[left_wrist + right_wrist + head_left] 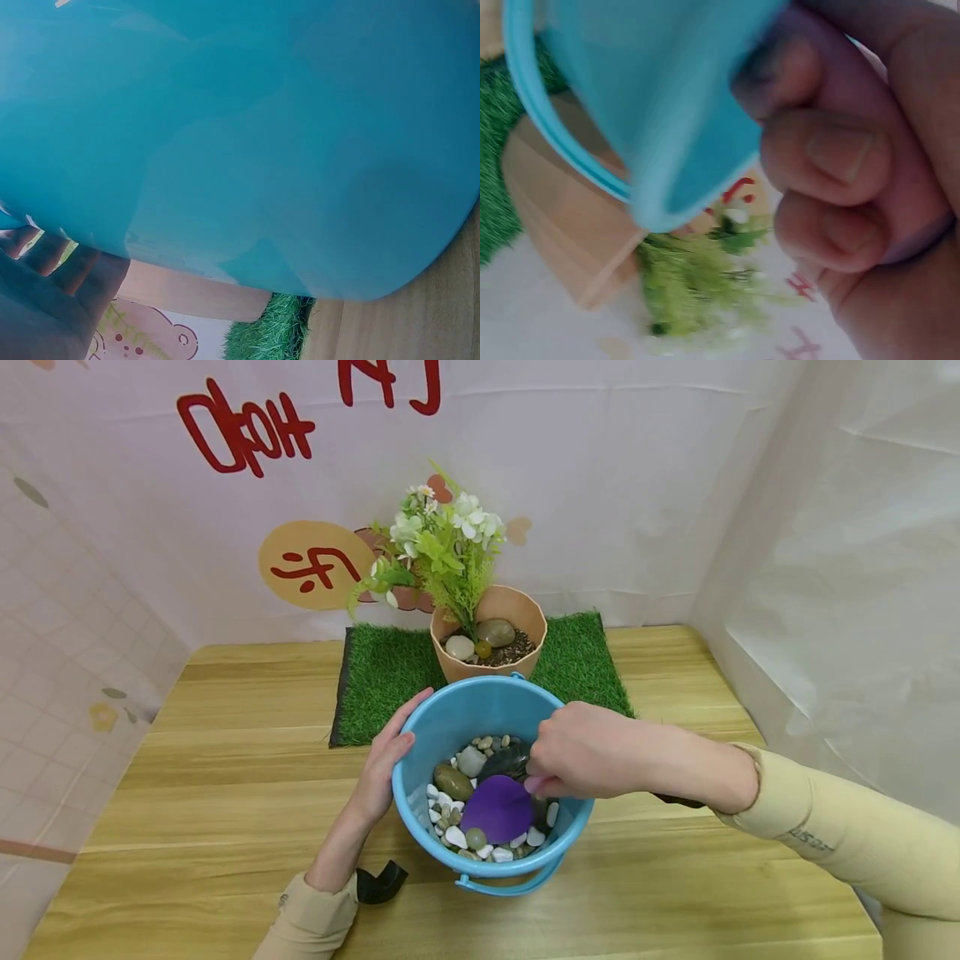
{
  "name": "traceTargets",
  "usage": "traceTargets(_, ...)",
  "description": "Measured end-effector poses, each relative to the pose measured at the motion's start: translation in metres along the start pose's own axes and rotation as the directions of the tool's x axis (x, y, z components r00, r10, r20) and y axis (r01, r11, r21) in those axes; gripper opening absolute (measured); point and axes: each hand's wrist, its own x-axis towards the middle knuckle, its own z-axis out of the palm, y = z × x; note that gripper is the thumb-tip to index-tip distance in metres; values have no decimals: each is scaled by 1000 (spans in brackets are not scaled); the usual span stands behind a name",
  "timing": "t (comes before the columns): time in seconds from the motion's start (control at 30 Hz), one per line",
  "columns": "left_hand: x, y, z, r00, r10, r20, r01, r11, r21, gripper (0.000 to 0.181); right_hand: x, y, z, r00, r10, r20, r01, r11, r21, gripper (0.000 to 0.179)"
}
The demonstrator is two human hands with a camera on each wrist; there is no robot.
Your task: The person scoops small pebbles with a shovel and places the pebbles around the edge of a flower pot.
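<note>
Both hands engaged: left hand [380, 770] straight-fingered against the bucket [480, 708] (presumably steadying it), right hand [588, 750] grip curled round the handle [904, 176] of the purple scoop [495, 810], likely for control over the stones [453, 782].

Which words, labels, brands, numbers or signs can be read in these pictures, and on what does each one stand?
None can be quoted with certainty.
White wall: large red characters, turned or cut by the picture's edge; not readable.
Yellow circle on the wall: one red character, not readable with certainty.
Right sleeve: dark lettering, too small and distorted.
Blue bucket and purple scoop: no text visible.
</note>
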Motion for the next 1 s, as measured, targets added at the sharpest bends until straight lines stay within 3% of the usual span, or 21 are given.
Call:
traceTargets(0.27,-1,-1,0,1000,-4,-6,4,1000,1,63,3,11,21,999,24,-36,-18,987,158,34)
traceTargets(0.6,0,-1,0,1000,-4,5,4,1000,-3,62,2,14,14,998,58,-8,-53,950,308,21)
traceTargets(0.83,0,-2,0,1000,-3,7,3,1000,-15,63,2,14,13,997,72,-19,-62,946,318,15)
traceTargets(1.0,0,-1,1,1000,2,3,-2,1000,-17,63,-2,20,11,994,109,-8,-98,920,380,14)
